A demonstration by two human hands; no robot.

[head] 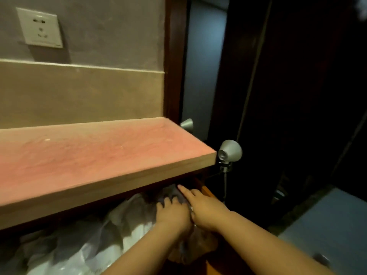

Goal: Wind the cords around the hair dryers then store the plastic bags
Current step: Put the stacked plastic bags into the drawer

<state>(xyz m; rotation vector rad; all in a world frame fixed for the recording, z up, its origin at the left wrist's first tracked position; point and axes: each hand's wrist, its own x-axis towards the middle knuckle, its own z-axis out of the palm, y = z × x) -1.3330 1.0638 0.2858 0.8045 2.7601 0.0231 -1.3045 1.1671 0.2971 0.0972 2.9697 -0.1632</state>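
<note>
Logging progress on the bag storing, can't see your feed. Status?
Both hands, left hand and right hand, pressing plastic bags into the open drawer. Grip unclear. Countertop overhangs the drawer. No hair dryers in view.

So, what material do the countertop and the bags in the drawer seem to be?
Countertop: probably polished stone or a stone-look slab, with pinkish veining and soft glare. Plastic bags: thin translucent film, crinkled and glossy, pressed down by the left hand and right hand.
</note>
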